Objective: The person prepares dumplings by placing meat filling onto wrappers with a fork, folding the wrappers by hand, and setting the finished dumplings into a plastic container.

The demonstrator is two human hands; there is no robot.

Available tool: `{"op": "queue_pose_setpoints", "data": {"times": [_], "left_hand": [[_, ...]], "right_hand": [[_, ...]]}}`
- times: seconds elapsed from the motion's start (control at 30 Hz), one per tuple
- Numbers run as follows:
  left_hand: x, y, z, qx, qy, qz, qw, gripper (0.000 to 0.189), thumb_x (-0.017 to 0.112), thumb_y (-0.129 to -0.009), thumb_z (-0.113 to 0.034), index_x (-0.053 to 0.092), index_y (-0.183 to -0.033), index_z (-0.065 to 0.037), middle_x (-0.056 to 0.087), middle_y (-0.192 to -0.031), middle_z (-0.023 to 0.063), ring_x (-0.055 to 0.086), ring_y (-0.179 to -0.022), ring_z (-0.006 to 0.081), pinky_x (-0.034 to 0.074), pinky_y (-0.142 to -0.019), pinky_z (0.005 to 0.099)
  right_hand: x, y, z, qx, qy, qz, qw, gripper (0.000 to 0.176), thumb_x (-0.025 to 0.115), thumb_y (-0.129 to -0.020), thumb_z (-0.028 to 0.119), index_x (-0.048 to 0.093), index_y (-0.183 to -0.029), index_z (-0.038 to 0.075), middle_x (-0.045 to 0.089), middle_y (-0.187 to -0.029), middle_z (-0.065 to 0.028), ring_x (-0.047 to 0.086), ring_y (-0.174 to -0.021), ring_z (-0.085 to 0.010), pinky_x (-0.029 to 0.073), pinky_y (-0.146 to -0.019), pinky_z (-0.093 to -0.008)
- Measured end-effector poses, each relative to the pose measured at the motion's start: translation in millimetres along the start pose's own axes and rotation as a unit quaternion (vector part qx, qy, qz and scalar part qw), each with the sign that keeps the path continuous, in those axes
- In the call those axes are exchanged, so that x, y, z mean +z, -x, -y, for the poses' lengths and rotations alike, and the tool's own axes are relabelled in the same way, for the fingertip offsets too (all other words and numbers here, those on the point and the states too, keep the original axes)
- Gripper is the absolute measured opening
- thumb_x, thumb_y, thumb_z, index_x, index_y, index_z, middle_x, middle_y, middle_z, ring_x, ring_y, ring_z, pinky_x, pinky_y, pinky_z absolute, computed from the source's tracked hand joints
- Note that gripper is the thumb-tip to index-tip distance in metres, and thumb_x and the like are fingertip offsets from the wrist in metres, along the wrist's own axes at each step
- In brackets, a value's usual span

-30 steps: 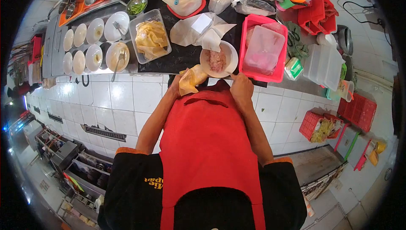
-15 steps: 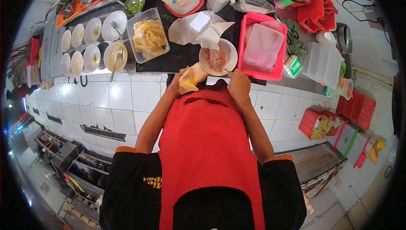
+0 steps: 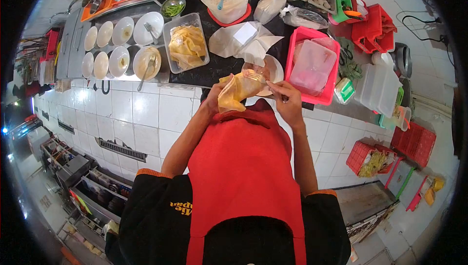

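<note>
Floppy-looking sheets (image 3: 237, 92) over the tabletop's (image 3: 192, 78) near edge
Left hand (image 3: 212, 99) pinches them, right hand (image 3: 288, 102) a fork (image 3: 255, 75); probably light and tear-prone, cradle underneath imo.

We wear a black short-sleeved shirt (image 3: 151, 216) whose sleeves end in ribbed orange bands (image 3: 155, 172). On the left of the chest we carry yellow-orange lettering (image 3: 181, 208), in which we make out "Mie". Over the shirt we have a plain bright red apron (image 3: 239, 167), its neckline a rounded scoop between two red straps (image 3: 196, 250). Near its far end the cloth creases darkly. Our left hand (image 3: 214, 98) and right hand (image 3: 288, 103) are bare.
</note>
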State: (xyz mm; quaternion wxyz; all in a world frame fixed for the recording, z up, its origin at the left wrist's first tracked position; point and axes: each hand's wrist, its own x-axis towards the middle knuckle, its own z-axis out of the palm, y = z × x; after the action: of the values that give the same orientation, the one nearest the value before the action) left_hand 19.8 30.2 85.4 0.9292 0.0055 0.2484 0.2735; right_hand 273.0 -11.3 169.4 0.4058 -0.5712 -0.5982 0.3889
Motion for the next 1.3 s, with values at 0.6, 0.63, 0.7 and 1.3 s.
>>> {"op": "queue_pose_setpoints", "data": {"times": [0.6, 0.63, 0.7, 1.3], "left_hand": [[62.4, 25.3, -20.5, 0.282, -0.474, 0.019, 0.834, 0.046, 0.049, -0.106, -0.03, 0.053, -0.137, 0.003, 0.065, -0.114, 0.007, 0.061, -0.1, 0.0116, 0.05, -0.088, 0.0277], [63.5, 24.7, -15.2, 0.368, -0.524, 0.015, 0.768, 0.045, 0.048, -0.106, -0.029, 0.053, -0.137, 0.003, 0.065, -0.113, 0.0075, 0.061, -0.102, 0.0126, 0.051, -0.089, 0.0289], [62.4, 22.6, -13.1, 0.212, -0.232, -0.109, 0.943, 0.046, 0.05, -0.105, -0.033, 0.053, -0.134, 0.002, 0.065, -0.114, 0.0092, 0.063, -0.102, 0.0149, 0.053, -0.088, 0.0306], [62.2, 35.6, -16.9, 0.177, -0.135, -0.045, 0.974, 0.058, 0.042, -0.105, -0.048, 0.052, -0.134, 0.001, 0.065, -0.12, 0.0128, 0.067, -0.104, 0.0237, 0.057, -0.088, 0.0372]], "right_hand": [[-40.5, -29.9, 36.4, 0.002, 0.025, 0.079, 0.997, 0.039, 0.056, -0.086, -0.013, 0.075, -0.113, 0.008, 0.07, -0.088, -0.0081, 0.058, -0.07, -0.0131, 0.044, -0.063, -0.0269], [-38.6, -30.6, 29.7, 0.001, 0.001, 0.081, 0.997, 0.042, 0.057, -0.08, -0.014, 0.075, -0.111, 0.008, 0.071, -0.087, -0.0121, 0.062, -0.071, -0.0166, 0.047, -0.065, -0.0319], [-41.0, -29.4, 24.0, 0.024, 0.001, 0.084, 0.996, 0.043, 0.056, -0.08, -0.014, 0.075, -0.111, 0.008, 0.071, -0.086, -0.0117, 0.062, -0.072, -0.0163, 0.047, -0.064, -0.0304], [-67.8, -26.5, 60.8, 0.092, -0.049, 0.118, 0.987, 0.038, 0.057, -0.091, -0.01, 0.074, -0.117, 0.011, 0.066, -0.082, 0.0005, 0.051, -0.07, -0.0046, 0.04, -0.059, -0.0208]]}}
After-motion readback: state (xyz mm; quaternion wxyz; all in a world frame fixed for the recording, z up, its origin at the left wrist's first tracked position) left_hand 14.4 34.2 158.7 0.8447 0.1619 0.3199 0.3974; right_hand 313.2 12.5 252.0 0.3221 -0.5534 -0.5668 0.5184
